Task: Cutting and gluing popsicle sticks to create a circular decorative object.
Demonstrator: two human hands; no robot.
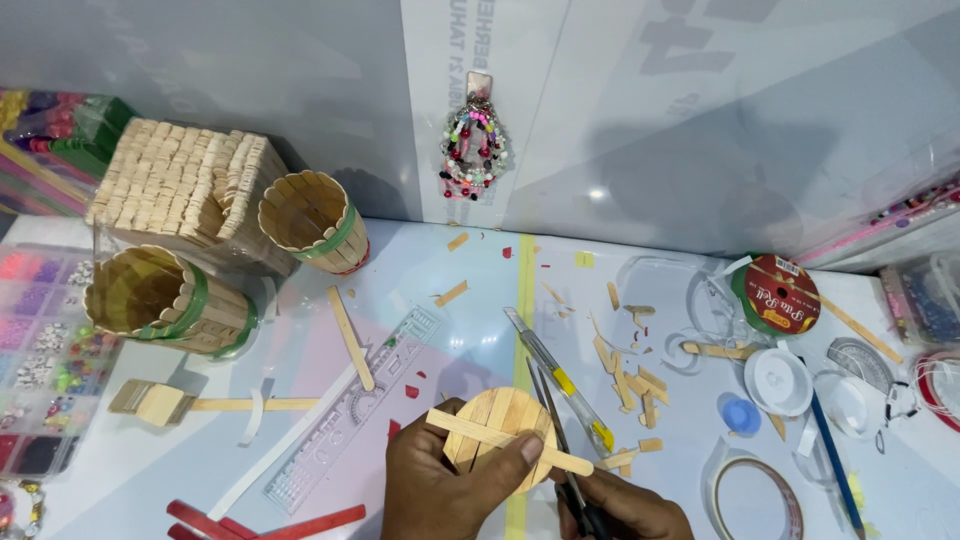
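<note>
Two hands sit low at the near edge. The left hand [440,490] has its grip closed on a round disc of wooden sticks [503,437], with the thumb pressing one loose wooden stick [505,442] that lies across the disc. The disc is just above the bench [150,470], near the front middle. The right hand [625,510] has its grip closed on a pair of scissors [560,440], and the blades point up just beside the disc's right edge.

Right next to the scissors lies a craft knife with yellow bits [560,385]. Small cut wood pieces [630,385] are scattered to the right of it. A clear ruler [355,410] lies to the left of the disc, and red sticks [270,522] lie by the front edge.

Farther right are a red ribbon spool [780,295], a white thread spool [778,380], and a tape ring [755,495]. Far left are two stick cups [165,300], a stick box [185,185], and a bead tray [40,350].
</note>
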